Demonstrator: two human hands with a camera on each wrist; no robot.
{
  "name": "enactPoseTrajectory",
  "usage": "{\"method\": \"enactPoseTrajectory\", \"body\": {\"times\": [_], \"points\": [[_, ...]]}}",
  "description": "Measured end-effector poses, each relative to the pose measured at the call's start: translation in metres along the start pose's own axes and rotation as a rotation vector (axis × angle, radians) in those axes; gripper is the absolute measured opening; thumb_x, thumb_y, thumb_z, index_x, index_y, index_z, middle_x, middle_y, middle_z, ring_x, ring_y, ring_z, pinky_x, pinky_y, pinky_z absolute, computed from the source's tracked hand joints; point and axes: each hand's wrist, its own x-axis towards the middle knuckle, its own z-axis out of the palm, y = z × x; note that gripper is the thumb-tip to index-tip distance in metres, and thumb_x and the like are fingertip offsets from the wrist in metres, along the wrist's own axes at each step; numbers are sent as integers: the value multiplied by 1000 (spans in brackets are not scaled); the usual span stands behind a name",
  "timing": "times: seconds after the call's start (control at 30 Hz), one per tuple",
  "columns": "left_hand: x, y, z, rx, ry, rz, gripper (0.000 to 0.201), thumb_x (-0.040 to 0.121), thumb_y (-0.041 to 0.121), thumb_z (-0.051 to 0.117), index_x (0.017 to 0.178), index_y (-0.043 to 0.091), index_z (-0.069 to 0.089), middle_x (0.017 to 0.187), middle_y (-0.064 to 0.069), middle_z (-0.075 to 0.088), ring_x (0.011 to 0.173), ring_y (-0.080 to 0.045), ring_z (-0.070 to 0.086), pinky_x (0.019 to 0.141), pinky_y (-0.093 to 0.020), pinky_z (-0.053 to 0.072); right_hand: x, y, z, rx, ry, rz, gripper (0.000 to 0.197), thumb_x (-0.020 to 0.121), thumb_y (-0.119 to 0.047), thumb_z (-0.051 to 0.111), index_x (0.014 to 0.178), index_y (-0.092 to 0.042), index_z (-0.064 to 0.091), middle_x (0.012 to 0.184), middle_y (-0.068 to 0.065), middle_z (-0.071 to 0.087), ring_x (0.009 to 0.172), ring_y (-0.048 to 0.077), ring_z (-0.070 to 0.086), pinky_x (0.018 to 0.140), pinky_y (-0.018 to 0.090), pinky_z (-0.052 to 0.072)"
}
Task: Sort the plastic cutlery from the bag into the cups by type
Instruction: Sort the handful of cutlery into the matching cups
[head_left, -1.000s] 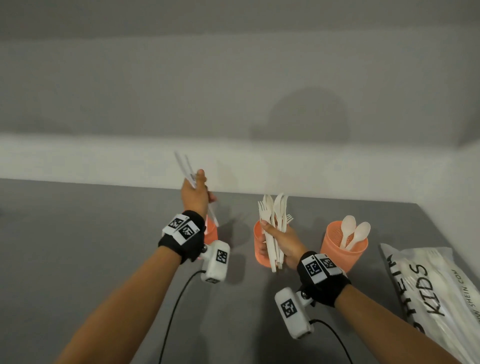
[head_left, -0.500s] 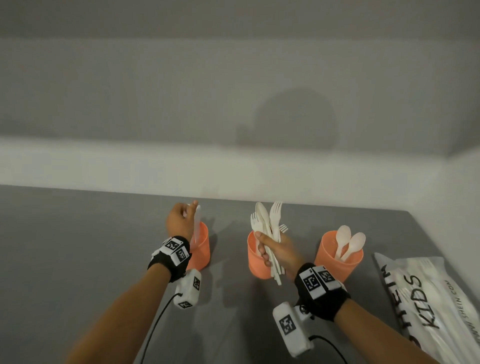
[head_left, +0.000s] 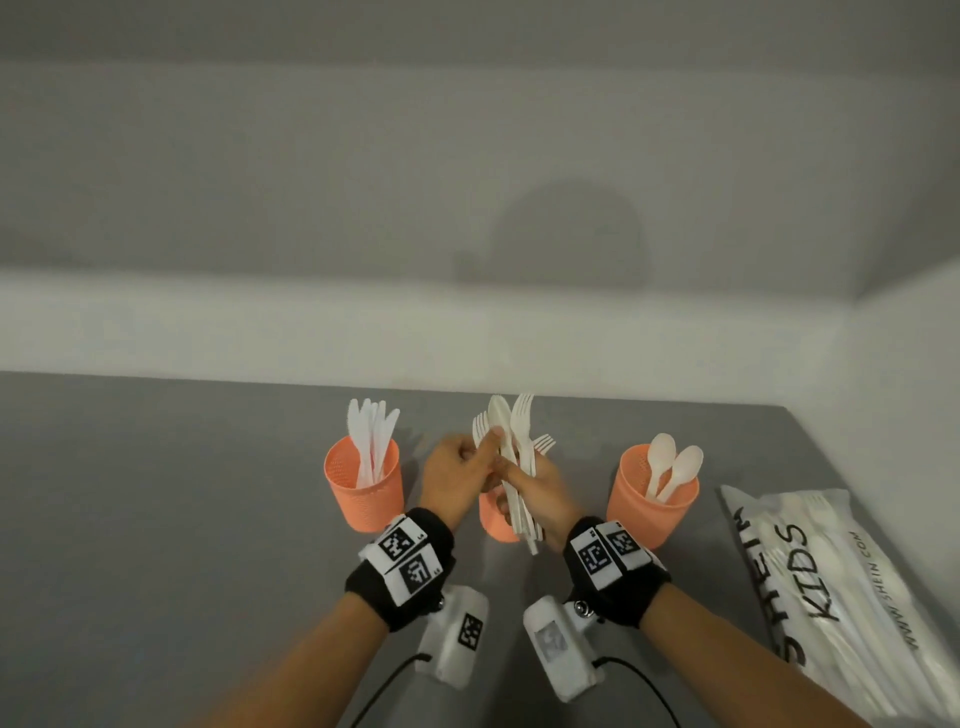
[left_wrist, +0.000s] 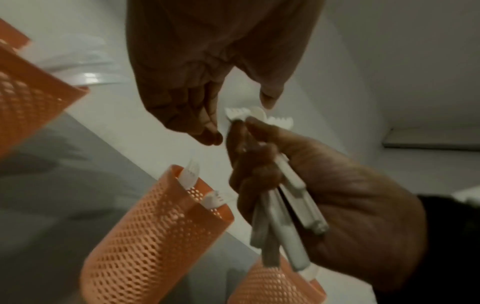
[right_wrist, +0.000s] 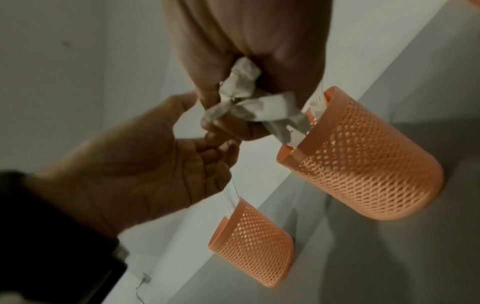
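Note:
Three orange mesh cups stand in a row on the grey table. The left cup (head_left: 363, 486) holds clear knives (head_left: 371, 441), and the right cup (head_left: 652, 501) holds two spoons (head_left: 672, 465). My hands hide most of the middle cup (head_left: 493, 522), which has forks (left_wrist: 193, 170) in it. My right hand (head_left: 524, 483) grips a bundle of white forks and a spoon (head_left: 517, 431) above the middle cup. My left hand (head_left: 485, 449) has come up against the bundle's heads. In the left wrist view its thumb and fingers (left_wrist: 210, 135) stand apart on either side of them.
The printed plastic bag (head_left: 831, 597), with more cutlery inside, lies at the table's right edge near the side wall. A white wall rises just behind the cups. Bare grey tabletop (head_left: 156, 519) stretches to the left.
My left hand lowered its knives into the left cup, let go of them, then moved right to the bundle. My right hand kept its grip above the middle cup.

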Motion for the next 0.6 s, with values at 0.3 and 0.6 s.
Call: {"method": "enactPoseTrajectory", "body": {"times": [0.3, 0.6], "points": [[-1, 10, 15, 2, -9, -73, 34, 96, 23, 36, 68, 11, 50, 70, -10, 56, 70, -27, 55, 75, -43, 50, -16, -7, -13, 2, -41, 14, 8, 95, -16, 51, 96, -8, 55, 61, 11, 60, 36, 12, 56, 38, 20, 47], [6, 31, 13, -244, 85, 68, 20, 95, 22, 43, 101, 5, 52, 61, 1, 46, 50, -14, 48, 48, -23, 37, 0, 12, -20, -522, 250, -135, 22, 89, -21, 50, 110, -18, 57, 89, 4, 67, 75, 24, 62, 68, 35, 51]]}}
